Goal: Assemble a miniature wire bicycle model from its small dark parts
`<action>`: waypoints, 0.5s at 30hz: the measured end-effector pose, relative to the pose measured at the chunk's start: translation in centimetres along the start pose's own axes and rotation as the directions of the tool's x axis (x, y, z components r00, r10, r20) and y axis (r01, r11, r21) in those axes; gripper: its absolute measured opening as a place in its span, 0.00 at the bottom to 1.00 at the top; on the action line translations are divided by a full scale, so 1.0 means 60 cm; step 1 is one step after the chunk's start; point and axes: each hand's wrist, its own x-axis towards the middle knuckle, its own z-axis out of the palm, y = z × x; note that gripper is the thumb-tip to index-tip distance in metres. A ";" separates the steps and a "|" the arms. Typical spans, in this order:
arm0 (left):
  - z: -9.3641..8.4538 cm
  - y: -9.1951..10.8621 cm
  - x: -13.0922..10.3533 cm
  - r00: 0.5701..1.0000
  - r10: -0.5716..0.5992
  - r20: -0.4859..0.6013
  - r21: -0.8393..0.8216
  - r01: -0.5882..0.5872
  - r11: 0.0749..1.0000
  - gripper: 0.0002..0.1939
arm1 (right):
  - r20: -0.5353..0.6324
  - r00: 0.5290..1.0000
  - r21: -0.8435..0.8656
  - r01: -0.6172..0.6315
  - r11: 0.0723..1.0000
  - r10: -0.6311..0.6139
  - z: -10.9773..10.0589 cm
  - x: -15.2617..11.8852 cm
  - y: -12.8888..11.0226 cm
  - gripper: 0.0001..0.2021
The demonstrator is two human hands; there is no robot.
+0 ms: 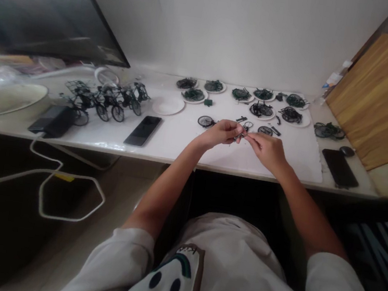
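Note:
Over the white sheet, my left hand (222,134) pinches a small dark model bicycle part (242,134) between thumb and fingers. From the other side my right hand (266,149) meets it, thumb and forefinger closed at the same part; the fingers cover most of it, so its exact shape is unclear. Just beyond my left hand lies a small spoked wheel (205,121). Another small wheel (265,131) rests behind my right hand, with short black pieces (275,130) beside it.
Several small plates hold dark model bicycle parts along the back, including one plate (259,116). Assembled model bicycles (108,98) stand at left near a bare plate (167,113), a phone (143,130) and a black adapter (54,120). Another phone (340,168) lies right, by a wooden board (387,96).

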 end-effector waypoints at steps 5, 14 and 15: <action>0.009 0.001 0.003 1.000 0.002 -0.005 -0.012 -0.002 1.000 0.29 | 0.005 1.000 -0.081 -0.006 0.997 0.007 0.004 -0.001 0.001 0.18; 0.013 -0.020 0.014 0.989 0.075 -0.128 0.086 -0.064 0.994 0.14 | 0.073 0.989 0.032 -0.130 0.991 0.128 0.027 -0.005 0.009 0.22; 0.010 -0.024 0.015 0.988 0.097 -0.120 0.100 -0.085 0.991 0.13 | 0.082 0.988 0.064 -0.139 0.988 0.134 0.028 -0.004 0.009 0.22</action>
